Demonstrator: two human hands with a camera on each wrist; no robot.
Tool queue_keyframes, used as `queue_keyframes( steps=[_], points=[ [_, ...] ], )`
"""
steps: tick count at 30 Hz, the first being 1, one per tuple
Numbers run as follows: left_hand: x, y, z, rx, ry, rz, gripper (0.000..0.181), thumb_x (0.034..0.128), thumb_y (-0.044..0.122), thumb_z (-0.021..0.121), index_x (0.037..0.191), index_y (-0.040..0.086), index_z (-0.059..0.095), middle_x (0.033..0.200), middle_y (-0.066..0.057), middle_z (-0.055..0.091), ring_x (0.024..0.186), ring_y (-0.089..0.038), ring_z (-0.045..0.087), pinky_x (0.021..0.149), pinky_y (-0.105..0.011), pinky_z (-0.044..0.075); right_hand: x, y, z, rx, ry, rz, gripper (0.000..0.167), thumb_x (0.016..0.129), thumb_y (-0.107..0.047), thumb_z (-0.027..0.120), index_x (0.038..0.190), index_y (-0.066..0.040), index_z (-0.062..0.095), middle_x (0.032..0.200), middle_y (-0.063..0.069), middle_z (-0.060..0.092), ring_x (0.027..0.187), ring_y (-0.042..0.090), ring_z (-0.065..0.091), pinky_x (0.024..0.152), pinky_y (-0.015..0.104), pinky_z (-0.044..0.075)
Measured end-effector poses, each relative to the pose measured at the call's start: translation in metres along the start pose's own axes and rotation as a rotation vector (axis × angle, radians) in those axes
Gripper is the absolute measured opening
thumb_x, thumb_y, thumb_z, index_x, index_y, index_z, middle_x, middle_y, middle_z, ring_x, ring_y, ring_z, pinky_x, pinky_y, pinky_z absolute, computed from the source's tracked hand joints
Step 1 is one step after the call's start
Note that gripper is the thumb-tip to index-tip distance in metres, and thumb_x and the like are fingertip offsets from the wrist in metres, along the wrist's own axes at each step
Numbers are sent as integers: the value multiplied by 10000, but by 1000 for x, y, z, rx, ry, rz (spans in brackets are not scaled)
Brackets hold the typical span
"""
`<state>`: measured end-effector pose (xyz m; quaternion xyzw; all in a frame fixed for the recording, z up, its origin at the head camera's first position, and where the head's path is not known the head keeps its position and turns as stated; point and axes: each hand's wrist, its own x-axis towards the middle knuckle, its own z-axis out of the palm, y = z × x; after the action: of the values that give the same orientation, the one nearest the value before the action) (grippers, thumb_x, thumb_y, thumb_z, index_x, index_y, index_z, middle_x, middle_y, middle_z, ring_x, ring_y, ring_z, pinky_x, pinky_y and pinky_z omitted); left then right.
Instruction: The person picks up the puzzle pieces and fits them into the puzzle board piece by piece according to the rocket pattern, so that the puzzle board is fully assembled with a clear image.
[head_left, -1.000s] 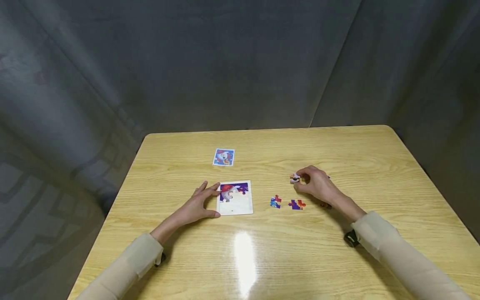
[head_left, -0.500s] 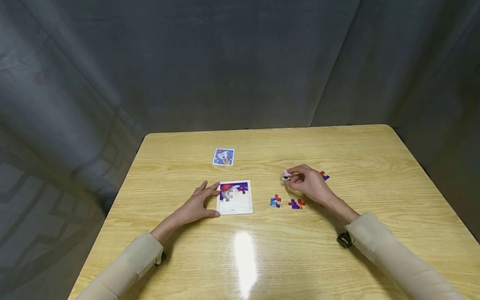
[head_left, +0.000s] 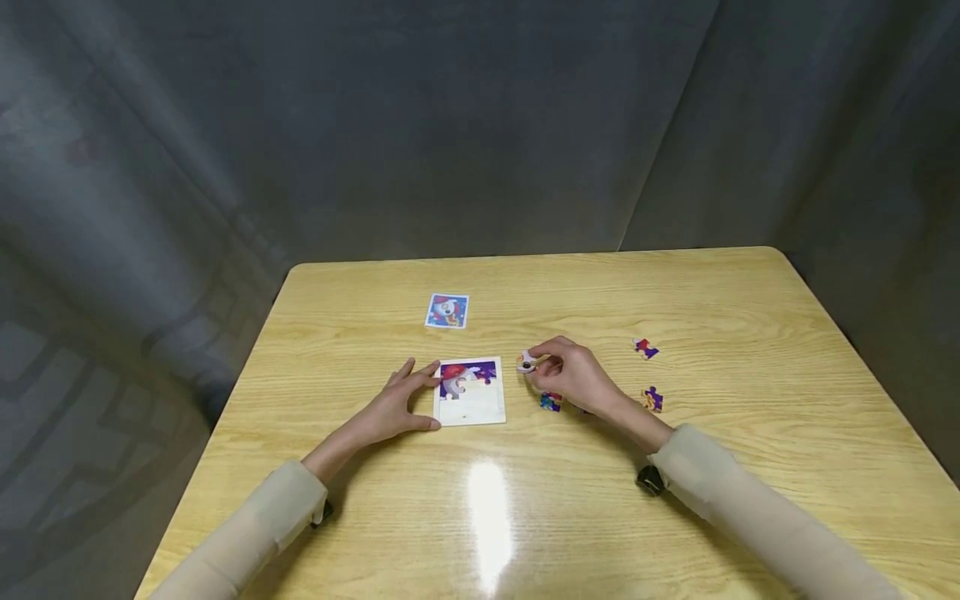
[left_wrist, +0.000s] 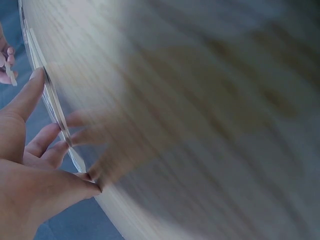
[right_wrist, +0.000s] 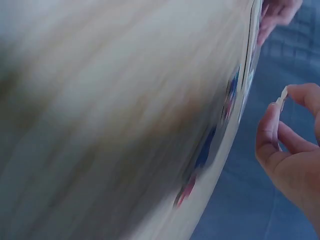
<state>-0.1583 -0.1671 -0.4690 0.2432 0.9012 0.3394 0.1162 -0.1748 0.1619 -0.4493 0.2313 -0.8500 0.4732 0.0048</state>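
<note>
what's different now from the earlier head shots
The right hand has carried its pinched puzzle piece leftward, closer to the puzzle tray, so two loose pieces on the right show more fully. The left hand stays at the tray's left edge; the picture card lies where it was.

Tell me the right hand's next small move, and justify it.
Probably carry the puzzle piece slightly left, over the bare near part of the tray. The right hand pinches it above the table, just beyond the tray's right edge, while the left hand touches the tray's left side.
</note>
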Motion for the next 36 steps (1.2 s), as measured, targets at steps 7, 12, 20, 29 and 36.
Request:
queue_keyframes(
  steps=[7,12,20,29,36],
  points=[
    [2,1,0,-2,-5,-9,615,780,295,802,1296,59,564,1565,-75,277,1453,-405,22,1129,-632,5,7,-7,21,25,-25,-5,359,772,11,756,1104,95,647,1014,144,633,772,155,632,693,214,559],
    [2,2,0,-3,-6,-21,621,777,298,805,1303,71,565,1569,-68,271,1456,-395,19,1123,-642,13,11,-11,33,41,-45,4,378,761,7,774,1103,101,644,994,147,631,763,154,626,679,205,555],
    [2,4,0,-1,-9,-27,622,777,295,805,1306,71,565,1569,-60,273,1455,-397,22,1123,-644,16,17,-18,47,60,-62,-11,392,740,53,763,1104,124,636,954,170,624,743,162,615,667,197,551],
    [3,6,-1,5,-18,-30,612,783,284,801,1301,62,563,1568,-73,273,1455,-397,23,1126,-639,23,21,-21,56,22,-50,-55,354,737,38,764,1063,128,656,910,162,627,710,149,609,640,185,537],
    [2,5,-1,9,-7,-24,607,783,283,801,1295,56,566,1564,-83,280,1449,-416,33,1119,-650,23,23,-26,61,-11,-78,-4,356,745,3,762,1071,107,665,923,144,622,711,126,588,628,179,529]
  ],
)
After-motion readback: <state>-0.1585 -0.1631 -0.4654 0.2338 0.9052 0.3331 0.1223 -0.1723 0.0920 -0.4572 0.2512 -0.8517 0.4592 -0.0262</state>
